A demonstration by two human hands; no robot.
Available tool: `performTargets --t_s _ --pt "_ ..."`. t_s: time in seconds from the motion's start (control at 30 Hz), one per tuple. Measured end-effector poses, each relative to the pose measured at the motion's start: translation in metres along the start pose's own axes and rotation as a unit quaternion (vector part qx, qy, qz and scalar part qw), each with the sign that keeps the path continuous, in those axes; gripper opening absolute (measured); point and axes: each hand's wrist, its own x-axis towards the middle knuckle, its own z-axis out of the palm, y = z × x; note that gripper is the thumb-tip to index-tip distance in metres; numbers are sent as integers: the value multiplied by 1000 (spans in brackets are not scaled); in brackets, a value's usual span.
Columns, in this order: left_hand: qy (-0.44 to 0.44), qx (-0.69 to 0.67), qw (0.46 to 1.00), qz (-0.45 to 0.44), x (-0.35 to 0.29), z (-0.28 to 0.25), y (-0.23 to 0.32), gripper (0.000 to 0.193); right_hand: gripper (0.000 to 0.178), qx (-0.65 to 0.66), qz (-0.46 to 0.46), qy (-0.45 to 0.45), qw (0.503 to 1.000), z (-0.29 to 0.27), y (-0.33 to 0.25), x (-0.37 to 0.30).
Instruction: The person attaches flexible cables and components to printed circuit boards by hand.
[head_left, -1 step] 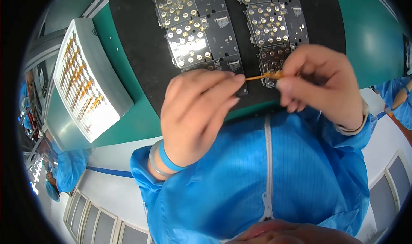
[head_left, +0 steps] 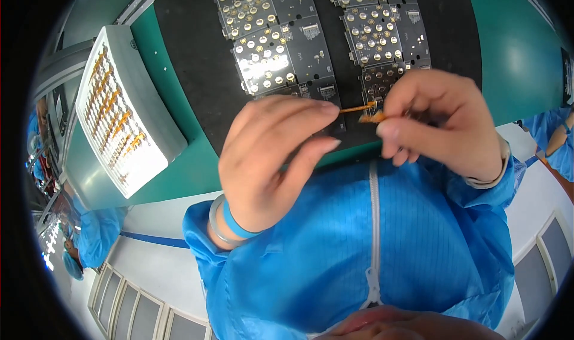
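My left hand (head_left: 272, 151) reaches over the near circuit boards with its fingers stretched and the thumb spread apart from them. Its fingertips meet one end of a thin orange strip (head_left: 356, 108), whose other end lies over the nearest board of the right column; whether the fingers grip it is hidden. Pinched between thumb and forefinger of my right hand (head_left: 445, 119) is a small orange flex cable (head_left: 373, 118), just below the strip's end. Under and beside this hand is a dark circuit board (head_left: 382, 77) with round metal domes, partly covered.
Two columns of joined circuit boards (head_left: 260, 56) lie on a black mat (head_left: 197, 71) over a green table (head_left: 514, 59). At the left stands a white tray (head_left: 149, 101) with rows of orange flex parts (head_left: 110, 104). People in blue work at both far sides.
My right hand has shifted slightly left and down with the orange flex cable, which now sits below the strip's end. My left hand has moved slightly left, its thumb a little lower.
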Motion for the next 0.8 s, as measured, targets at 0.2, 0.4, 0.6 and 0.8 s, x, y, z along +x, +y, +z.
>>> performTargets --t_s 0.2,0.4,0.6,0.8 --pt "38 -215 974 54 9 -5 -7 22 7 32 0 -96 995 4 -1 10" --pt "22 -96 992 73 15 -10 2 17 12 52 7 -92 994 9 -1 17" --pt "1 80 986 149 10 -17 -4 31 8 -62 0 -62 996 10 -13 23" --pt "39 165 981 96 10 -30 -13 34 10 -142 4 -8 990 2 -18 40"
